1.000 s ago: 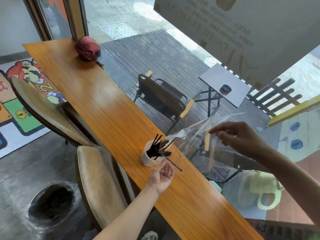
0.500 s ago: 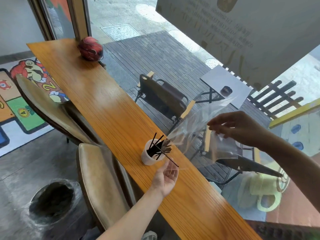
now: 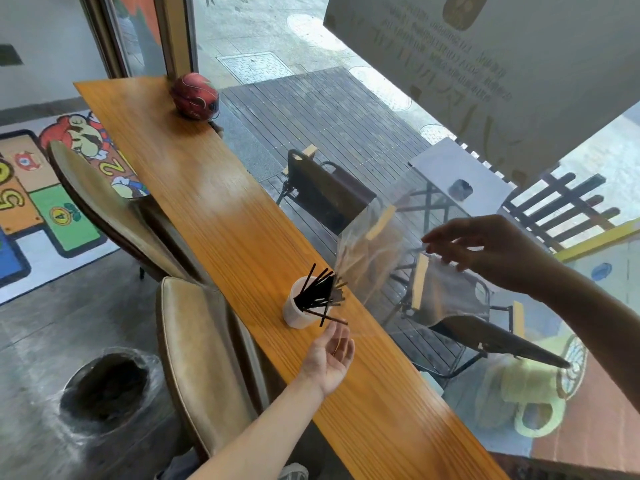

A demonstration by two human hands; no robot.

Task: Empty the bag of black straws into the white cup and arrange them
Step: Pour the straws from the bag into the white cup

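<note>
Clear plastic bag now lifted higher than a second ago, tilted mouth-down over the white cup, pinched at its upper end by right hand fingers. Black straws bunched more fully in the cup, fanning toward the window edge of the table, a couple leaning out over the rim. Left hand palm-up just beside the cup, fingers relaxed, holding nothing. Cup near the table's window edge; bare wood stretching toward the far end up to a red ball.

One white cup, one clear bag, two hands, many straws.
</note>
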